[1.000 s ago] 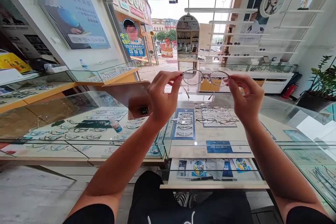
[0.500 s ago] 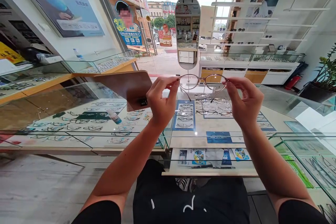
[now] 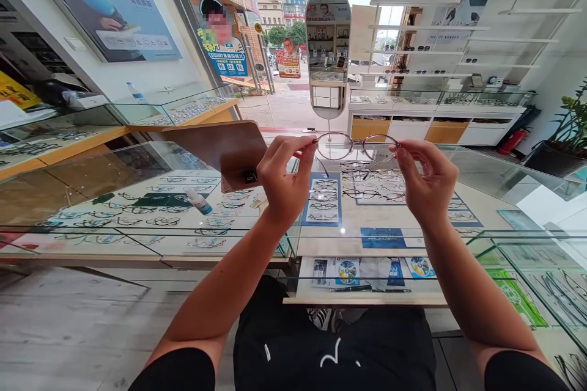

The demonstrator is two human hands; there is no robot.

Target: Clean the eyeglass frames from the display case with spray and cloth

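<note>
A pair of thin-rimmed round eyeglasses [image 3: 358,142] is held up in front of me, above the glass display counter. My left hand [image 3: 287,177] pinches the frame's left end between thumb and fingers. At the right end, my right hand [image 3: 426,177] pinches the glasses in the same way. Their temples hang down toward the counter. Below them, more eyeglasses [image 3: 376,186] lie in rows on blue-edged sheets. A brown leather-like case or board [image 3: 229,149] stands tilted just left of my left hand.
An oval mirror [image 3: 328,52] hangs beyond the glasses. A small bottle [image 3: 199,201] lies on the left counter [image 3: 105,256]. Leaflets [image 3: 347,272] and a pen [image 3: 351,288] are on the lower shelf. A potted plant [image 3: 566,128] is at right.
The glasses have shifted slightly right and down and are a little more tilted. Both hands keep their pinch at the ends.
</note>
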